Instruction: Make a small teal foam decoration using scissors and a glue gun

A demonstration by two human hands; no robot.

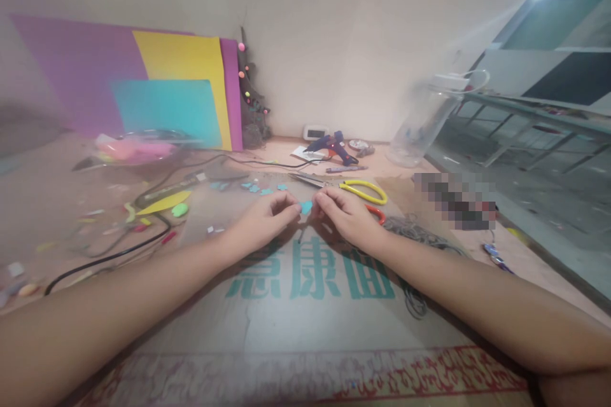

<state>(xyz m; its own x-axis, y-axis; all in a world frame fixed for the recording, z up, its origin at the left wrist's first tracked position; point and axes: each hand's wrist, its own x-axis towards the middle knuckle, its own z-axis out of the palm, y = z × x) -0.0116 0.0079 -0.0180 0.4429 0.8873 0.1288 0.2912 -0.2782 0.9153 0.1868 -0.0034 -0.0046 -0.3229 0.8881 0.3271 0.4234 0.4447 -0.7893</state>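
Between the fingertips of both hands is a small light-blue foam piece point(306, 206), its outline partly covered by the fingers. My left hand point(274, 213) pinches its left side, and my right hand point(338, 206) pinches its right side. Just beyond my left hand lie several small blue flower-shaped cutouts point(266, 191). Scissors with yellow handles point(365, 191) rest behind my right hand, blades pointing left. A red-orange handle point(377, 213) shows partly beside my right wrist. A bundle of grey cord point(417, 232) lies by my right forearm.
A blue glue gun point(334, 146) with a cable sits at the back near a small white digital device point(316, 133). A clear plastic bottle point(415, 127) stands at back right. Coloured sheets point(167, 108) lean on the wall at left. Scraps and a green blob point(180, 210) litter the left side.
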